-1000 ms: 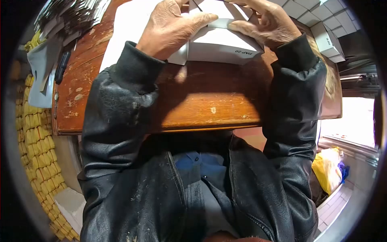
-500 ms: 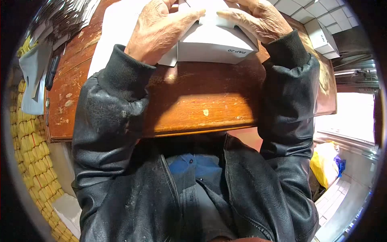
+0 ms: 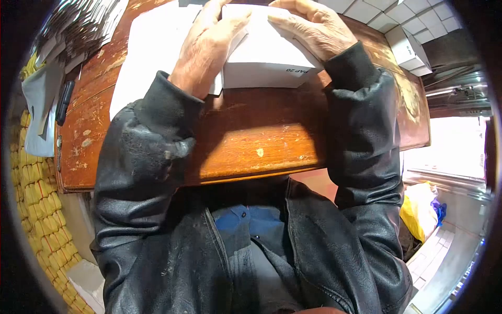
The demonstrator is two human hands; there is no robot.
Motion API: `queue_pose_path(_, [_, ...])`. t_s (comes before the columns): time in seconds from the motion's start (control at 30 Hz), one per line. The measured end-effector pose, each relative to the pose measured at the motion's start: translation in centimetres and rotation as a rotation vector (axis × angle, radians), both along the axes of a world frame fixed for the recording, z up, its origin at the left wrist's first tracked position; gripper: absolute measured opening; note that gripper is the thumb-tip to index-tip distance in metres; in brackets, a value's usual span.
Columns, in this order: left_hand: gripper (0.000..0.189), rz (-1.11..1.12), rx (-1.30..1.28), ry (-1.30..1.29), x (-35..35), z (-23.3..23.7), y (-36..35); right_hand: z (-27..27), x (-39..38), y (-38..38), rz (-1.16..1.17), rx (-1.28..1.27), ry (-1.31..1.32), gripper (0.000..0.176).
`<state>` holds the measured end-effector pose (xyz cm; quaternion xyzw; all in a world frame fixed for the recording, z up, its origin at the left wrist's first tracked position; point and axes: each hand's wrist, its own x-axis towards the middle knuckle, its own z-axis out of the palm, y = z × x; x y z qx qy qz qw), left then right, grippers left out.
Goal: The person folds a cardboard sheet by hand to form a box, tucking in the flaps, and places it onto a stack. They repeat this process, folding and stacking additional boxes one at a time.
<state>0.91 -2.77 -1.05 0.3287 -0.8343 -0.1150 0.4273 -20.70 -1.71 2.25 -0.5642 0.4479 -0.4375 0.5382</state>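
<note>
A white cardboard box (image 3: 272, 49) printed "PAP 20" lies on the wooden table near the top of the view. My left hand (image 3: 206, 49) grips its left side, with the thumb along the upper edge and the other fingers mostly hidden. Curved round the far right part of the box is my right hand (image 3: 316, 31), its thumb resting on the top panel. The top of the box looks flat between both hands. White sheet material (image 3: 149, 57) spreads over the table under and left of the box.
Stacked white boxes (image 3: 410, 15) fill the far right, with one printed box (image 3: 408, 49) at the table's right edge. A heap of folded card pieces (image 3: 89, 26) lies far left. A black pen-like object (image 3: 64, 103) sits by the left edge of the worn table (image 3: 261, 149).
Raised flaps between my thumbs now lie flat, giving the box a smooth top. My thumbs have moved apart from the centre flap, and the whole view has shifted slightly.
</note>
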Motion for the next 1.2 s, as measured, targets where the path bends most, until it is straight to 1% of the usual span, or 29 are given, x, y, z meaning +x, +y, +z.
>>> queue_pose_path(0.03, [0.048, 0.056, -0.386, -0.303, 0.6, -0.8, -0.5, -0.2, 0.2, -0.2, -0.015, -0.016, -0.009, 0.027])
queue_pose_path(0.07, [0.049, 0.019, -0.191, -0.133, 0.3, -1.8, -0.5, -0.3, 0.3, -0.1, -0.042, -0.035, 0.040, 0.027])
queue_pose_path(0.17, [0.052, 0.078, -0.304, -0.124, 0.4, -2.0, 0.1, -0.7, 0.2, -0.4, -0.041, -0.142, 0.064, 0.034])
queue_pose_path(0.23, [0.052, 0.054, -0.314, -0.070, 0.4, -2.7, -0.4, -0.9, -0.2, -0.6, -0.063, -0.452, 0.470, 0.029])
queue_pose_path(0.27, [0.051, 0.045, -0.343, -0.051, 0.3, -3.0, -0.5, -1.3, -0.3, -1.0, -0.077, -0.494, 0.433, 0.028])
queue_pose_path(0.3, [0.049, 0.036, -0.373, -0.033, 0.1, -2.6, -0.5, -1.6, -0.4, -1.4, -0.092, -0.538, 0.395, 0.033])
queue_pose_path(0.37, [0.045, -0.023, 0.013, 0.328, -1.5, -1.9, 0.4, -2.4, -0.3, -1.6, -0.098, -0.467, 0.262, 0.034])
queue_pose_path(0.4, [0.042, -0.051, 0.084, 0.409, -1.9, -1.5, 0.7, -2.5, -0.1, -1.6, -0.103, -0.434, 0.197, 0.035])
queue_pose_path(0.43, [0.040, -0.077, 0.152, 0.494, -2.2, -1.2, 1.0, -2.4, -0.1, -1.5, -0.083, -0.585, 0.296, 0.028])
queue_pose_path(0.47, [0.038, -0.101, 0.095, 0.483, -2.2, -1.2, 0.9, -2.3, -0.2, -1.3, -0.067, -0.736, 0.399, 0.029])
queue_pose_path(0.5, [0.039, -0.123, 0.099, 0.481, -2.2, -1.4, 0.5, -2.4, -0.5, -1.7, -0.083, -0.939, 0.595, 0.032])
queue_pose_path(0.53, [0.041, -0.145, 0.080, 0.408, -1.6, -1.7, 0.2, -2.5, -0.9, -2.0, -0.134, -1.152, 0.776, 0.037])
queue_pose_path(0.57, [0.043, -0.156, 0.034, 0.263, -0.9, -2.0, -0.5, -2.6, -0.8, -2.1, -0.136, -1.233, 0.769, 0.038])
queue_pose_path(0.6, [0.046, -0.169, 0.006, 0.158, -0.4, -2.1, -0.7, -2.6, -0.9, -2.3, -0.136, -1.235, 0.818, 0.039])
queue_pose_path(0.63, [0.035, -0.143, 0.005, 0.114, -0.4, -1.5, -0.5, -2.9, -0.9, -2.4, -0.117, -1.160, 0.761, 0.041])
queue_pose_path(0.67, [0.029, -0.118, 0.004, 0.068, -0.5, -0.8, -0.2, -2.6, -0.9, -1.8, -0.098, -1.137, 0.724, 0.041])
queue_pose_path(0.7, [0.026, -0.152, 0.164, 0.233, -1.0, -0.3, 0.3, -1.4, -0.4, -1.4, 0.000, -0.664, 0.466, 0.047])
queue_pose_path(0.73, [0.025, -0.195, 0.203, 0.285, -0.8, 0.0, 0.3, -0.2, 0.1, -1.0, -0.051, -0.218, 0.171, 0.054])
queue_pose_path(0.77, [0.026, -0.158, 0.044, 0.054, 0.0, 0.3, -0.3, -0.4, -0.3, -0.8, -0.006, -0.264, 0.255, 0.068])
queue_pose_path(0.83, [0.027, -0.211, 0.537, 0.486, -0.6, 0.8, -0.1, 0.4, -1.3, -0.2, 0.071, -0.327, 0.403, 0.076])
queue_pose_path(0.9, [0.028, -0.183, 0.325, 0.255, -0.1, 0.6, -0.3, 0.7, -2.8, 0.9, 0.208, -0.385, 0.262, 0.085])
queue_pose_path(0.93, [0.028, -0.162, 0.220, 0.147, 0.2, 0.5, -0.6, 0.7, -3.3, 1.5, 0.259, -0.278, 0.173, 0.091])
queue_pose_path(0.97, [0.029, -0.210, 0.399, 0.310, 0.1, 0.5, -0.8, 0.7, -3.5, 2.3, 0.313, -0.169, 0.084, 0.098])
queue_pose_path(1.03, [0.032, -0.298, 0.777, 0.626, 0.0, 0.4, -1.0, -0.5, -3.3, 2.1, 0.327, -0.237, -0.003, 0.102])
queue_pose_path(1.07, [0.044, -0.255, 0.550, 0.405, 0.2, -0.1, -1.4, -1.0, -3.1, 2.1, 0.337, -0.248, -0.037, 0.102])
queue_pose_path(1.17, [0.044, -0.315, 0.845, 0.632, 0.0, 0.1, -1.1, -1.3, -3.6, 2.0, 0.343, -0.349, 0.161, 0.106])
queue_pose_path(1.2, [0.044, -0.327, 0.863, 0.654, 0.1, 0.2, -1.1, -1.4, -3.8, 2.0, 0.304, -0.447, 0.295, 0.111])
